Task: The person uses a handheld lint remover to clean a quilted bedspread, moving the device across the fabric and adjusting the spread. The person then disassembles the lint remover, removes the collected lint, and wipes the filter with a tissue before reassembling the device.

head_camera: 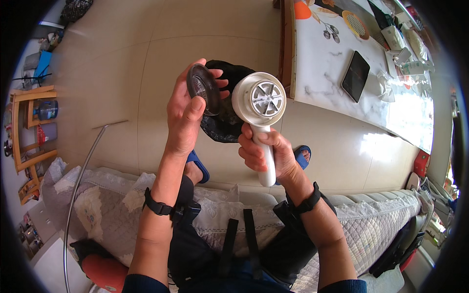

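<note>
My left hand (188, 110) holds a round dark cover with a perforated centre (203, 89), tilted on edge between thumb and fingers. My right hand (267, 148) is closed around the white handle of a small electric appliance, perhaps a lint remover (259, 100). The appliance's round head faces up, with a spoked white disc bearing dark blades or bristles in its middle. The cover and the head are apart. Below both hands, on the floor, is a black plastic bag (223, 128), open at the top and partly hidden by my left hand and the appliance.
A marble-patterned table (318, 80) at the right bears a black-screened phone or tablet (355, 76), crumpled tissue (385, 87) and a pump bottle (414, 68). A quilted sofa cover (370, 223) lies beneath me. A curved metal rod (78, 179) stands at left, near wooden chairs (17, 132).
</note>
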A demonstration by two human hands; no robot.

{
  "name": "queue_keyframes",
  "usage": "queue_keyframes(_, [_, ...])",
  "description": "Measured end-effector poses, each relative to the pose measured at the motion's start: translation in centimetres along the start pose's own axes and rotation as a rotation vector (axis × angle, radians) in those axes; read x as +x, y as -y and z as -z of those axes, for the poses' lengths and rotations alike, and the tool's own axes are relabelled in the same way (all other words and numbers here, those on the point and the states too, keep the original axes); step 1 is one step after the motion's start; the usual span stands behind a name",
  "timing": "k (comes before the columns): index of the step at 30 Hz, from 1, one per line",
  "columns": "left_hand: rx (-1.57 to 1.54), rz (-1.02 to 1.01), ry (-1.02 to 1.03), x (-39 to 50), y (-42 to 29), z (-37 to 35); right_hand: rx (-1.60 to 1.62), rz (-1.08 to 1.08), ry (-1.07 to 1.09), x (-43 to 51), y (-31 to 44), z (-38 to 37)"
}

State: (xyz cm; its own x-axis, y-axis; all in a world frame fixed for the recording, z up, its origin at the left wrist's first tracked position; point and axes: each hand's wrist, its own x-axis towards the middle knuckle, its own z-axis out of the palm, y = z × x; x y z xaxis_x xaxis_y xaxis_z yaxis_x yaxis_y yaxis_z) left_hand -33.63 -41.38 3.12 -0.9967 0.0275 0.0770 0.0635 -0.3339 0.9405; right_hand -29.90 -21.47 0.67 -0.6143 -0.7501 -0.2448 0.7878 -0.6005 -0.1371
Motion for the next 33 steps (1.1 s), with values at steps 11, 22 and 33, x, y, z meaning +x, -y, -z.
queue_keyframes(11, [0.03, 0.009, 0.008, -0.04, 0.32, -0.23, 0.072, -0.026, 0.12, -0.18, -0.06, -0.21])
queue_keyframes(22, [0.043, 0.032, 0.002, -0.02, 0.58, -0.56, 0.186, -0.003, 0.039, -0.23, 0.15, -0.66])
queue_keyframes(33, [0.055, 0.064, -0.003, 0.11, 0.91, -0.59, 0.17, 0.064, -0.013, 0.13, 0.18, -0.47])
